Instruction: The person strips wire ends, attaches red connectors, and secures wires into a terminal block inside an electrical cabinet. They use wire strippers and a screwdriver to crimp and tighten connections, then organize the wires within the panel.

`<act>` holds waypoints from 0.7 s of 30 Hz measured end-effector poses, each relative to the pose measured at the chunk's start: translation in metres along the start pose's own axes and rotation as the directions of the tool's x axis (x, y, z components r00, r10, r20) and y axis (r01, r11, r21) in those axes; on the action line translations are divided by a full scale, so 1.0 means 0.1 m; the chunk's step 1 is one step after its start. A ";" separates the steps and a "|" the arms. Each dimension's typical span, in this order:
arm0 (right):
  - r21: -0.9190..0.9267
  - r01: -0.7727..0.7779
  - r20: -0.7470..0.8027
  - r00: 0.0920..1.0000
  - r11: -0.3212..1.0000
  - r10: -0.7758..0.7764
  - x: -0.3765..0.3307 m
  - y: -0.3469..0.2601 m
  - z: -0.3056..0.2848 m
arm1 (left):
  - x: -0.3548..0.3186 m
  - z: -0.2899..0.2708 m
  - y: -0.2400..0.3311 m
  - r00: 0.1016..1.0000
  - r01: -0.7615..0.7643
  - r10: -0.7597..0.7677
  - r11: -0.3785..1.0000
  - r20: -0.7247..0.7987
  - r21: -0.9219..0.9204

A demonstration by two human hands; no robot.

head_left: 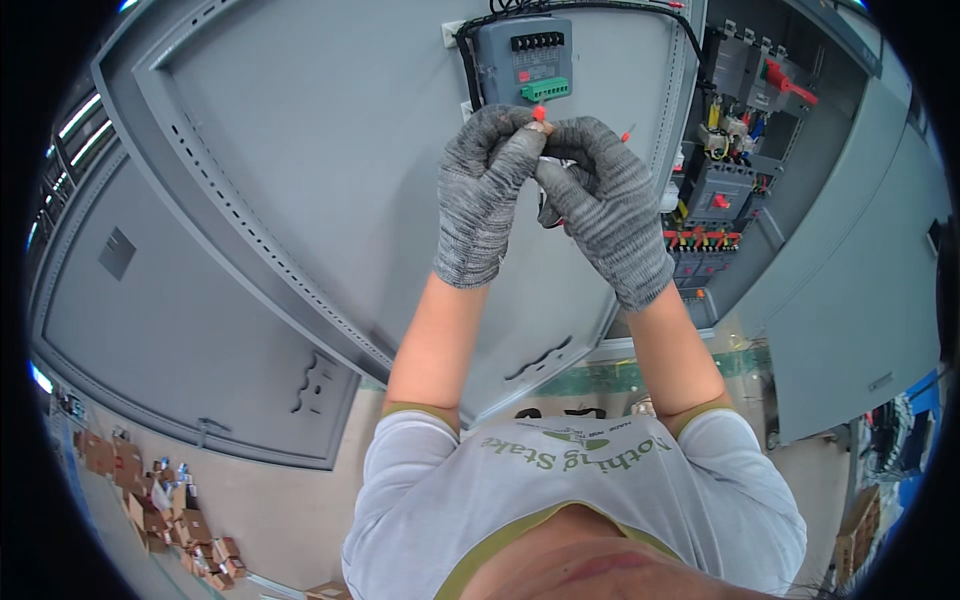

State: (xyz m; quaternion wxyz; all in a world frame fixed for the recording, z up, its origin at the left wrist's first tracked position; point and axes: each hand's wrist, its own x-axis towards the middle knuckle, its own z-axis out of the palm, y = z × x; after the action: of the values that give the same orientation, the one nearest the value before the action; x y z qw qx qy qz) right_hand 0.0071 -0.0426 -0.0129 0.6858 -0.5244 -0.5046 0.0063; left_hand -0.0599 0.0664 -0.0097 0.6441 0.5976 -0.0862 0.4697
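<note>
Both of my hands wear grey knit gloves with bare fingertips and meet in front of a grey cabinet door (340, 170). My left hand (482, 195) is closed, thumb and forefinger pinching a small red wire ferrule (540, 113). My right hand (612, 210) is curled closed against the left fingertips; what lies inside its fingers is mostly hidden. Just above the fingertips, a grey meter module (523, 62) with a green terminal block (546, 91) is mounted on the door. A second red ferrule (627, 134) sticks out beyond my right knuckles.
To the right, an open cabinet bay holds circuit breakers (722, 190) and a red handle (790, 83). Black cables (620, 6) run along the door top. Another grey door (180, 300) stands left, and one more panel (860, 270) right. Cardboard boxes (190, 525) lie on the lower-left floor.
</note>
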 end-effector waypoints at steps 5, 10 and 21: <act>-0.062 0.068 -0.019 0.997 0.996 -0.069 0.21 0.12 -0.04 | 0.00 -0.01 0.05 0.999 -0.001 0.006 0.994 -0.051 0.105; 0.014 0.120 0.010 0.993 0.993 -0.121 0.24 0.17 -0.04 | -0.02 0.01 0.06 0.995 -0.057 0.065 0.993 -0.078 0.104; 0.042 0.142 0.040 0.989 0.989 -0.144 0.31 0.29 -0.14 | 0.18 -0.06 0.23 0.993 0.051 -0.067 0.985 0.098 0.162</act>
State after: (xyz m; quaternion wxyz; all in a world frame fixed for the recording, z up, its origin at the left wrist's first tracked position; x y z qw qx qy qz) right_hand 0.0473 -0.0227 -0.0123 0.6835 -0.4732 -0.5553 -0.0218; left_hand -0.0691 0.0770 0.0162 0.6026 0.6729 -0.0638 0.4243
